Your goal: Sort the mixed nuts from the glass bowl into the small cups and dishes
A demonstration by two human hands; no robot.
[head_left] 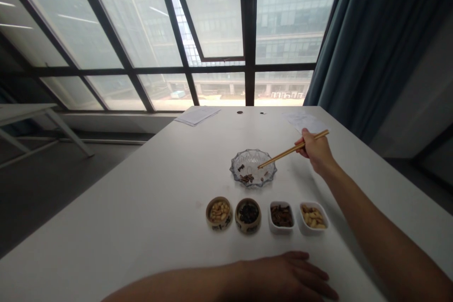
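My right hand [316,151] is shut on a pair of wooden chopsticks [293,149], whose tips reach into a cut-glass dish [253,168]. The dish holds a few dark and brown bits. Nearer me stand four small bowls in a row: two patterned ceramic bowls, one of pale nuts [219,213] and one of dark food [247,214], then two white square dishes, one of brown strips [281,217] and one of peanuts [313,217]. My left hand [290,278] lies flat on the white table [148,188] near the front edge, holding nothing.
Sheets of paper [197,115] lie at the table's far end, and a paler sheet [304,122] lies beyond my right hand. A second white table [24,115] stands at the left. Large windows and a dark curtain [368,33] lie beyond.
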